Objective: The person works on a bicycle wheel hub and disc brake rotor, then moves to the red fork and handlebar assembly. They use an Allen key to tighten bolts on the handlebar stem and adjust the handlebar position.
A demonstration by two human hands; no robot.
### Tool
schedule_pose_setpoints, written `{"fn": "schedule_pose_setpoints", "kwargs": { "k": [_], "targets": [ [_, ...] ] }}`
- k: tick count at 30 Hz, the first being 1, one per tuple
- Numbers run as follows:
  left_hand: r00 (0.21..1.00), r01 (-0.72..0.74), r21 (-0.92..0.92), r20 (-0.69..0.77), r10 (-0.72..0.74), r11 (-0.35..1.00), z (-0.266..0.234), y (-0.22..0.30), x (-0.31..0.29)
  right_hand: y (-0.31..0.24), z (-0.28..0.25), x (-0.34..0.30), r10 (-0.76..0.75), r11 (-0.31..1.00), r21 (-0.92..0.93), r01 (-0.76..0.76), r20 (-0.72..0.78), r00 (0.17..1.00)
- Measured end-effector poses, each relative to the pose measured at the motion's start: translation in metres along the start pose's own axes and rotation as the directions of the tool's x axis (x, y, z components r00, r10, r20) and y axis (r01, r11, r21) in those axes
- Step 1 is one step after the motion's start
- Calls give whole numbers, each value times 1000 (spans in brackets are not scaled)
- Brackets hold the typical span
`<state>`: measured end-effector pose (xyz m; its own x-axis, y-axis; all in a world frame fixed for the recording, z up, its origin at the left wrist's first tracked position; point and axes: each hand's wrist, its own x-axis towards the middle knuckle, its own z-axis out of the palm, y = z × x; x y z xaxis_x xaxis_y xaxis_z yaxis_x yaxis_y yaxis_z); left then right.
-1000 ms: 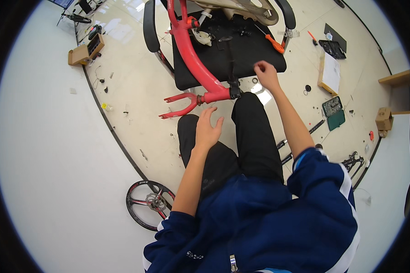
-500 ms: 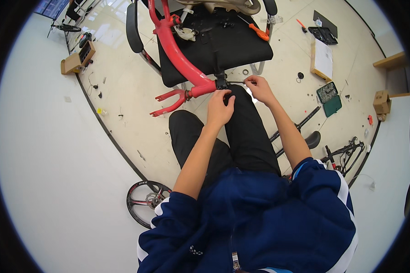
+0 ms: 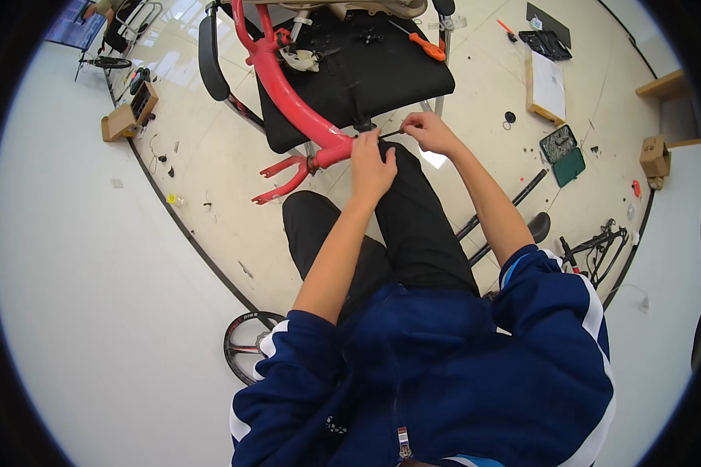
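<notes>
Just left of the left hand [image 3: 372, 170] — the red frame [image 3: 290, 101].

Forearms [image 3: 336, 257] forward; left hand [image 3: 372, 171], thumb [image 3: 390, 159] apart; right hand [image 3: 435, 134], fingers [image 3: 417, 120] pinched.

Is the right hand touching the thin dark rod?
Touching: the head view shows the right hand with its fingertips closed on one end of the thin dark rod, which sticks out toward the left hand.

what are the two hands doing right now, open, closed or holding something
Left hand: fingers at the end of the red bike frame; whether they grip it cannot be told.
Right hand: closed, pinching a thin dark rod.
</notes>
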<state>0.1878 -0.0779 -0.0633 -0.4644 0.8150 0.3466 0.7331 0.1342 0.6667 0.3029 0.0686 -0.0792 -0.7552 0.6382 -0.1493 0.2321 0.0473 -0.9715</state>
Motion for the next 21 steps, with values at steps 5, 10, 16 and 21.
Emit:
{"fn": "schedule_pose_setpoints", "kwargs": {
  "k": [5, 10, 16, 21],
  "targets": [
    [996, -82, -52, 36, 84, 995, -3, -17, 23, -12, -5, -4, 258, 944, 163, -288, 183, 949],
    [947, -166, -57, 269, 176, 984, 10, -6, 31, -11, -12, 3, 490, 654, 468, -595, 337, 804],
    [956, -146, -2, 259, 142, 989, 15, -8, 36, -19, -8, -5, 449, 762, 400, -510, 243, 860],
    [947, -152, 27, 289, 138, 988, 11, -13, 42, -21, -18, -31, 174, 945, 278, -175, 30, 984]
  ]
}}
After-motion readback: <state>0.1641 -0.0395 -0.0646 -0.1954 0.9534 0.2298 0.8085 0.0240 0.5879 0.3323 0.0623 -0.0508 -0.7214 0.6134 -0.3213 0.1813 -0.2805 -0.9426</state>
